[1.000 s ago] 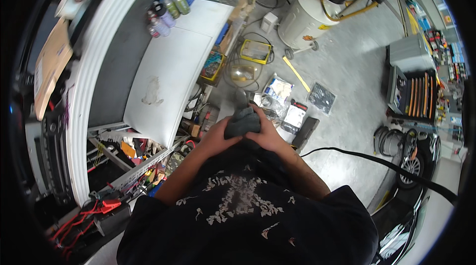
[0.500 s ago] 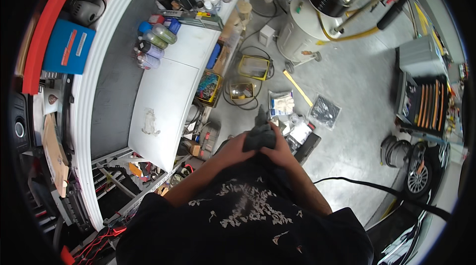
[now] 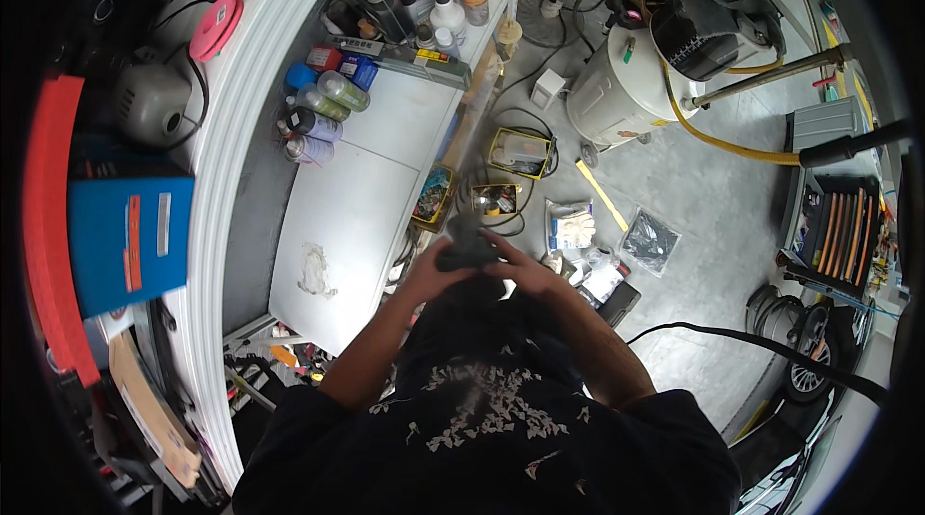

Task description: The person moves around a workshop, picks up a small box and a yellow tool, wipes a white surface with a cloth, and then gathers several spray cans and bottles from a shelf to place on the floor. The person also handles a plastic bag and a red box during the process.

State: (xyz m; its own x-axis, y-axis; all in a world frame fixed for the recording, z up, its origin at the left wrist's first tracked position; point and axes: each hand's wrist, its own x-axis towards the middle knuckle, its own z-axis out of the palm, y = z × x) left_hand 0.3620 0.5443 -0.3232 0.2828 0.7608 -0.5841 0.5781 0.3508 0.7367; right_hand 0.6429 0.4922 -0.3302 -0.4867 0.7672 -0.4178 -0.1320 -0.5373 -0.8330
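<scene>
In front of my chest both hands hold a soft dark grey bundle of cloth [image 3: 469, 243]. It is blurred, so I cannot tell whether it is a rag or a glove. My left hand [image 3: 427, 270] is closed around its left side. My right hand [image 3: 523, 269] grips the other side with bent fingers. Below the bundle, on the floor, lie a pack of pale work gloves [image 3: 570, 225] and a clear bag of something black [image 3: 651, 249].
On my left is a white shelf [image 3: 361, 189] with spray cans [image 3: 313, 149] and bottles. Yellow bins [image 3: 520, 153], a yellow strip [image 3: 601, 194] and cables lie on the floor ahead. A white tank [image 3: 617, 96] stands beyond; a black hose [image 3: 761, 372] crosses the right.
My view has turned and shifted left, so the surroundings sit farther right and the shelf looks nearer. Both hands have moved left with the grey bundle still between them.
</scene>
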